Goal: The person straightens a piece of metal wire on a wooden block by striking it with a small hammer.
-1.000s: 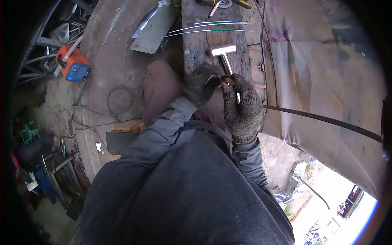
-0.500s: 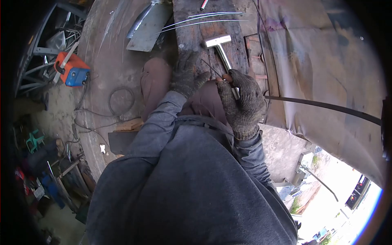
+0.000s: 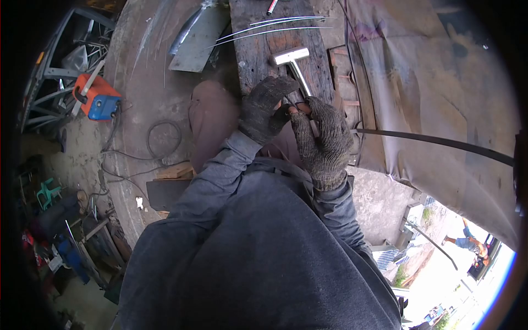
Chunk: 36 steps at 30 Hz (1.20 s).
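Observation:
My right hand (image 3: 325, 140), in a grey knit glove with bare fingertips, pinches a thin dark rod (image 3: 291, 102) between thumb and finger. Beneath these fingers runs the stem of a shiny T-shaped metal tube (image 3: 298, 74), its crosspiece lying on the dark wooden plank (image 3: 324, 52). Whether my palm also grips the stem is hidden. My left hand (image 3: 265, 110), gloved too, is close on the left, thumb and fingers apart around the rod's far end, which they cover.
Several thin metal rods (image 3: 275, 32) and a red-and-white marker (image 3: 271, 6) lie farther along the plank. To its left is a grey metal sheet (image 3: 193, 58). An orange-and-blue machine (image 3: 99, 96) with a coiled cable (image 3: 164, 137) stands left. A person (image 3: 470, 242) is outside, lower right.
My left hand has come off my knee area and moved right, up to the rod beside my right hand. My right hand has barely shifted. A person has appeared outside at lower right.

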{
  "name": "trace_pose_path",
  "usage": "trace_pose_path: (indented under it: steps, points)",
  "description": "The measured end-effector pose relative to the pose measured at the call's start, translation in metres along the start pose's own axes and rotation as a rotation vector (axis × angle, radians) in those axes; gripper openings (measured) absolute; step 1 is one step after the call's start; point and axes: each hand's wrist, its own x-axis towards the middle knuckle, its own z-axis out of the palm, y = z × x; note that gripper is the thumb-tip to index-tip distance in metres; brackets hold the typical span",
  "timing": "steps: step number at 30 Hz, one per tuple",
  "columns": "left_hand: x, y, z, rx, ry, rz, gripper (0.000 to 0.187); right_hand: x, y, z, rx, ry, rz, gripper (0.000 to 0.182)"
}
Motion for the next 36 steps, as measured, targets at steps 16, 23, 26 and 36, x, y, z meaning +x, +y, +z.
trace_pose_path:
  steps: [16, 23, 26, 36]
  points:
    - [0.000, 0.012, 0.012, -0.126, 0.172, -0.108, 0.009, 0.009, -0.005, 0.004, 0.042, 0.011, 0.105, 0.025]
    - [-0.005, -0.003, 0.002, -0.144, -0.029, -0.162, 0.026, 0.002, -0.003, -0.006, 0.008, -0.048, 0.047, 0.024]
    - [-0.008, -0.031, -0.004, 0.158, -0.186, -0.128, 0.035, -0.004, -0.002, -0.009, 0.009, -0.040, 0.070, 0.023]
    - [-0.023, -0.057, 0.004, 0.136, -0.052, -0.196, 0.038, -0.003, -0.007, -0.005, 0.101, -0.075, 0.098, 0.022]
